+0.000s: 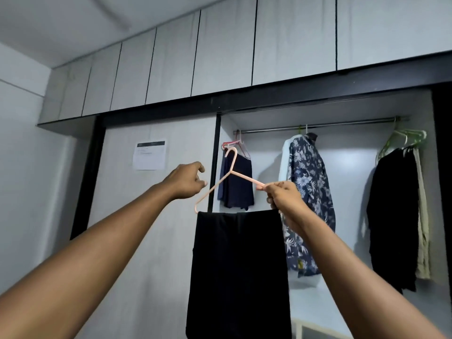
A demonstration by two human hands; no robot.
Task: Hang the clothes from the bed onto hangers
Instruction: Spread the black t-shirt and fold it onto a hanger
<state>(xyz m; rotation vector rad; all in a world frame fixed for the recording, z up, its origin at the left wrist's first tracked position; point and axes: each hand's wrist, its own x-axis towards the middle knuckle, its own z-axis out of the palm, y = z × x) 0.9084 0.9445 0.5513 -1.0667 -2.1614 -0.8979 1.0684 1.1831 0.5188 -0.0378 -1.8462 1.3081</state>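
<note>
Fingers [272, 189] of the right hand [286, 198] pinch one end of the pink hanger [221, 181], black trousers [238, 265] draped over its bar, before the open wardrobe [349, 177]; left hand [186, 179], loosely curled, holds nothing

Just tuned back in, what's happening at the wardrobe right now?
A person is holding up a pink hanger with a black garment draped over its bottom bar, in front of the open wardrobe. The right hand grips the hanger's right end; the left hand is beside its left arm, fingers curled, contact unclear. The hanger's hook is not on the rail yet. A navy garment, a floral shirt and dark clothes already hang there.
</note>
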